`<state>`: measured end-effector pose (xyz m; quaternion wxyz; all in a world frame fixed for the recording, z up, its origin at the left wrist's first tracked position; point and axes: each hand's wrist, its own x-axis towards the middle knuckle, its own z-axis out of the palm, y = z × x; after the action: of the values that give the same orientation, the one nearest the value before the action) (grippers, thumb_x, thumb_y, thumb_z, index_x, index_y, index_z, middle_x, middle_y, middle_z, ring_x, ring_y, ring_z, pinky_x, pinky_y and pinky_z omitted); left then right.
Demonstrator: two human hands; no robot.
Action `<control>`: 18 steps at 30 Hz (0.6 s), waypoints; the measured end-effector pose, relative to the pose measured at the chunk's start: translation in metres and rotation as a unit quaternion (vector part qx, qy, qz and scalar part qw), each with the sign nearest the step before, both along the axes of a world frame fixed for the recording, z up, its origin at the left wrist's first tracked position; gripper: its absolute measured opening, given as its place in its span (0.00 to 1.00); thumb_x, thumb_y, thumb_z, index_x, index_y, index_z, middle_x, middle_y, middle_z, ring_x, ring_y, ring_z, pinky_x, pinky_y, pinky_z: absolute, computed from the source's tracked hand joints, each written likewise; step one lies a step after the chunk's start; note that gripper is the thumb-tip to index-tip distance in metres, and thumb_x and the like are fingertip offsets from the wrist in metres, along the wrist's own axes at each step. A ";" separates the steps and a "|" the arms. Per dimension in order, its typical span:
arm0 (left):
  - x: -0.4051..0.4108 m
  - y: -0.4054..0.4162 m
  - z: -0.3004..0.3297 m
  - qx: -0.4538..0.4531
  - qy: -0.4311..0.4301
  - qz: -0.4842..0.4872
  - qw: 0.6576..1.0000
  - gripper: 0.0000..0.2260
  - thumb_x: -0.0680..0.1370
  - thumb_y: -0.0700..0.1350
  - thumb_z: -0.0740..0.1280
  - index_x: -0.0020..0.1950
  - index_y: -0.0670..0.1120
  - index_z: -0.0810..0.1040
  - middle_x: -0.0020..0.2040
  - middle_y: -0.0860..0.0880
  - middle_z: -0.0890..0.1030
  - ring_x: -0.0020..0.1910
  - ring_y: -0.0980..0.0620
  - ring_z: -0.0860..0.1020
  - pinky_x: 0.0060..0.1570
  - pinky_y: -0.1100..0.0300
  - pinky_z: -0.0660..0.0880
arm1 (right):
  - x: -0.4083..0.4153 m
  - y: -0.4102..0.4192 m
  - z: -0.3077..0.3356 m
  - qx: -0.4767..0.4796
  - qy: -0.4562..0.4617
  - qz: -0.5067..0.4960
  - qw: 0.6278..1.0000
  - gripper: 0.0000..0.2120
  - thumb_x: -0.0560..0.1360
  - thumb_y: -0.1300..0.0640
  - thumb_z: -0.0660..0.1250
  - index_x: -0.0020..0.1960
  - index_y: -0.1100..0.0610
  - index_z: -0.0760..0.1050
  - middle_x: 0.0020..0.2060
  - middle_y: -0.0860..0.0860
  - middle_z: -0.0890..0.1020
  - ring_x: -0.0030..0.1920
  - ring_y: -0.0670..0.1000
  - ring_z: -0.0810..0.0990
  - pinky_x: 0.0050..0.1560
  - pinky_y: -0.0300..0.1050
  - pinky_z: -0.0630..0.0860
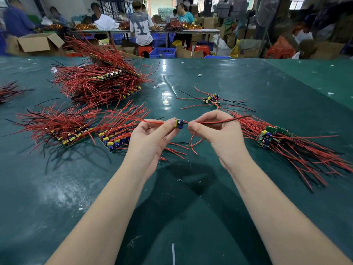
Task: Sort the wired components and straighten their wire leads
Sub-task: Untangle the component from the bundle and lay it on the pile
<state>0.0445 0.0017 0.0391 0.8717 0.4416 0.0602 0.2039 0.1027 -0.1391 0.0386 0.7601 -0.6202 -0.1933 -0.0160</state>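
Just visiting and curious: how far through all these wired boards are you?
Done, it seems: the combed bundle on the right. In hand: left hand grips one small board while right hand pinches its leads. Left: the tall tangled heap and nearer rows, apparently most of the job.

Red and black leads (219, 121), a blue-and-yellow component (179, 123), dark green table (248, 83).

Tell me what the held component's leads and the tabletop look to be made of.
Leads: thin wire in glossy red and black insulation, probably plastic or silicone; they bend softly and hold curves. Tabletop: a dark green mat, likely rubber or vinyl, with a semi-gloss finish; it mirrors overhead light and shows scuffs.
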 end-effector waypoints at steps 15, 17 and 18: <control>0.002 -0.007 -0.005 0.033 -0.013 -0.045 0.998 0.08 0.72 0.30 0.68 0.47 0.40 0.77 0.39 0.47 0.84 0.42 0.51 0.84 0.46 0.65 0.79 | -0.008 0.009 0.001 0.310 0.367 0.095 0.872 0.09 0.70 0.67 0.72 0.42 0.56 0.74 0.33 0.52 0.85 0.33 0.47 0.84 0.31 0.34 0.79; 0.003 -0.006 -0.005 0.018 -0.014 -0.044 0.999 0.08 0.72 0.30 0.68 0.47 0.40 0.77 0.39 0.46 0.84 0.43 0.50 0.84 0.45 0.65 0.79 | -0.009 0.010 0.000 0.313 0.360 0.096 0.873 0.09 0.69 0.67 0.72 0.42 0.56 0.75 0.34 0.52 0.85 0.33 0.46 0.84 0.31 0.34 0.78; 0.003 -0.005 -0.005 0.009 -0.014 -0.039 0.999 0.07 0.73 0.30 0.68 0.47 0.40 0.77 0.40 0.46 0.84 0.43 0.50 0.84 0.45 0.64 0.79 | -0.009 0.011 -0.002 0.302 0.348 0.093 0.883 0.09 0.69 0.67 0.72 0.42 0.56 0.75 0.34 0.52 0.85 0.33 0.46 0.84 0.31 0.34 0.78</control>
<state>0.0476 -0.0034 0.0339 0.8756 0.4489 0.0288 0.1764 0.0940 -0.1277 0.0370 0.9272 -0.3051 0.0409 0.2135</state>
